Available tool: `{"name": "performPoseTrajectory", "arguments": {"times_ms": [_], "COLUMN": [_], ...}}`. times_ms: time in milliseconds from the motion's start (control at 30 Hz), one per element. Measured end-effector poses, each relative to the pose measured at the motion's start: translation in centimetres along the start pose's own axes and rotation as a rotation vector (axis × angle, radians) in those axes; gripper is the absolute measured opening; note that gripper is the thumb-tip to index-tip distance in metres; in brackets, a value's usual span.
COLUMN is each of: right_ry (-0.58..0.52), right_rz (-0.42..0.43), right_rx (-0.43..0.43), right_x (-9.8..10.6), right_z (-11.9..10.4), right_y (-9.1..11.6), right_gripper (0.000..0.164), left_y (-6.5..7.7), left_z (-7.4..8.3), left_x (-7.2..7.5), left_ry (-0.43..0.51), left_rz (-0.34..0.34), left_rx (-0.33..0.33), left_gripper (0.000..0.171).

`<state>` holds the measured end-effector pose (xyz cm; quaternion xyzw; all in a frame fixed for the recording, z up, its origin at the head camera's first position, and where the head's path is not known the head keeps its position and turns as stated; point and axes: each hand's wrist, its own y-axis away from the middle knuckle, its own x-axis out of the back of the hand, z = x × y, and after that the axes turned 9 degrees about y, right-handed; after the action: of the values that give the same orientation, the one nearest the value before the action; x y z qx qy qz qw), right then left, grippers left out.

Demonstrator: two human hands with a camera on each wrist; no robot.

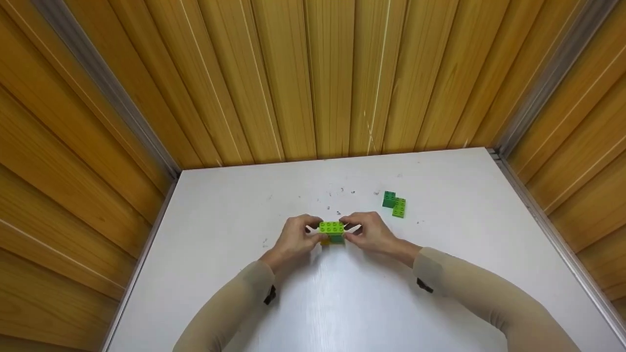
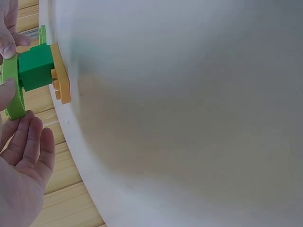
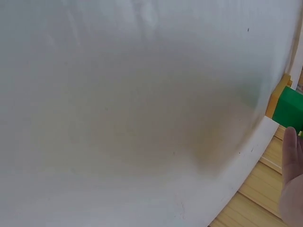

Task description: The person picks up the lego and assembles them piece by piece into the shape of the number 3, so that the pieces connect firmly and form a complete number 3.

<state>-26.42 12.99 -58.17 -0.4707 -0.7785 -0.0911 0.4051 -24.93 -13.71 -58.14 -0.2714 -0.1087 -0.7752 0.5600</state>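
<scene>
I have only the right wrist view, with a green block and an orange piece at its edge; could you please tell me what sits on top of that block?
Observer: A light green brick, showing two rows of four studs, sits on the green block.
Operator: Thank you; is the other hand involved?
Observer: Yes, the left hand holds the light green brick at its left end.
Operator: And might there be other bricks nearby?
Observer: Two more, a dark green one and a lighter one, lie together on the table, farther back and to the right.

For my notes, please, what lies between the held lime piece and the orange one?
A green block sits there, as the left wrist view shows.
</scene>
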Motion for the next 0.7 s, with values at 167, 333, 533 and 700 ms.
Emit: {"name": "performPoseTrajectory", "arguments": {"times_ms": [167, 333, 533, 700], "right_ry": [-0.001, 0.007, 0.079, 0.094], "right_rz": [0.006, 0.005, -0.004, -0.001], "right_rx": [0.002, 0.01, 0.062, 0.09], "right_x": [0.04, 0.04, 0.23, 0.43], "right_z": [-0.29, -0.17, -0.06, -0.1], "right_y": [-0.1, -0.15, -0.35, -0.77], "right_gripper": [0.037, 0.036, 0.035, 0.032], "left_y": [0.03, 0.04, -0.18, -0.54], "left_z": [-0.23, -0.25, -0.01, 0.31], "left_x": [0.0, 0.07, -0.01, 0.24], "left_ry": [0.007, 0.001, -0.02, -0.042], "left_rz": [0.009, 0.007, -0.002, -0.037], "left_rx": [-0.008, -0.009, 0.019, 0.058], "left_gripper": [0.031, 0.028, 0.028, 0.028]}}
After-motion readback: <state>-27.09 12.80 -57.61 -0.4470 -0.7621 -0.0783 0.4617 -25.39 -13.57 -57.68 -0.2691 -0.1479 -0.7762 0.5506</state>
